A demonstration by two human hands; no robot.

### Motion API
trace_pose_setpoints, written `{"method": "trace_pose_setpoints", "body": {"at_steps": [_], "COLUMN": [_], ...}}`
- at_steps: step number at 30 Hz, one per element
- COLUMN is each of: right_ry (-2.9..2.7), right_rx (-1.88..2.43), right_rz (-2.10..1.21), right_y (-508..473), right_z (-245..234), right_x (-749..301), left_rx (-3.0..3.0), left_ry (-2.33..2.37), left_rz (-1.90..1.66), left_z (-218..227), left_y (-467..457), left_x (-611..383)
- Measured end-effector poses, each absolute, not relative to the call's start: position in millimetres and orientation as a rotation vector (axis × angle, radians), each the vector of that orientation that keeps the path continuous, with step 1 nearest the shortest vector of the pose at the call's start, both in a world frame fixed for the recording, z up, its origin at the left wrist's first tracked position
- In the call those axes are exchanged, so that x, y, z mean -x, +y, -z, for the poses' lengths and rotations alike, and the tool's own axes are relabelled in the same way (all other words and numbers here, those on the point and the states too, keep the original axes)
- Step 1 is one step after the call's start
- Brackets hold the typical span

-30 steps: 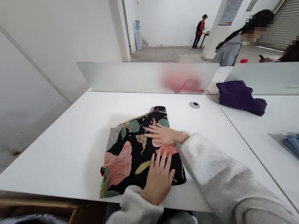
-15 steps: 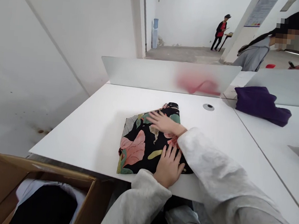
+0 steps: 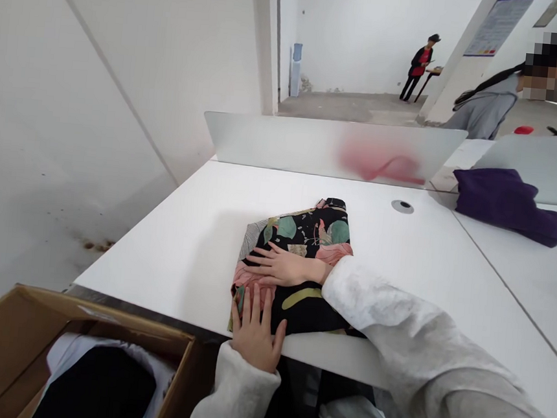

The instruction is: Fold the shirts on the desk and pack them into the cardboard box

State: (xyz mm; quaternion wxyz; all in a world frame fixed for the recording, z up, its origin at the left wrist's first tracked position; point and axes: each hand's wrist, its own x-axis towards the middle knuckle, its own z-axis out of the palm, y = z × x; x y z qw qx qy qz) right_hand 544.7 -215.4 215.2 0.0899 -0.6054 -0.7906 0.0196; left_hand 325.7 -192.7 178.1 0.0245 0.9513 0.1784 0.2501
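Observation:
A folded black garment (image 3: 315, 316) with pink, green and yellow floral print lies on the white table (image 3: 179, 233), close to its front edge. Flat on its lower left corner rests my left hand (image 3: 258, 334), fingers spread and pointing away from me. My right hand (image 3: 286, 266) reaches in from the right, palm down on the middle of the cloth with its fingers apart. Neither hand grips the fabric. The garment's narrow far end, with a dark band, stays uncovered, while parts of its near side are hidden under my hands and right sleeve.
An open cardboard box (image 3: 186, 370) holding black cloth (image 3: 97, 388) and white cloth stands at lower left. A frosted divider (image 3: 284, 143) lines the table's back. Purple cloth (image 3: 508, 203) lies at right, beyond a cable hole (image 3: 402, 207). Beyond the divider are two people.
My left hand has slid left across the garment to its lower left corner. My right hand has come down and nearer to me. The view has shifted slightly.

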Motion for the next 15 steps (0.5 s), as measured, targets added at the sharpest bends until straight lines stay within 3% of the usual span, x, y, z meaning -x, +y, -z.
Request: {"method": "trace_pose_setpoints", "body": {"at_steps": [7, 15], "right_ry": [-1.719, -1.440], "right_rx": [2.436, 2.335], "right_rz": [0.081, 0.047], "right_y": [-183, -242], "right_z": [-211, -234], "right_x": [-581, -609], "left_rx": [-2.958, -2.757], "left_ry": [0.542, 0.406], "left_rz": [-0.713, -0.862], "left_z": [-178, -189], "left_y": [-190, -168], "left_x": [-331, -322]}}
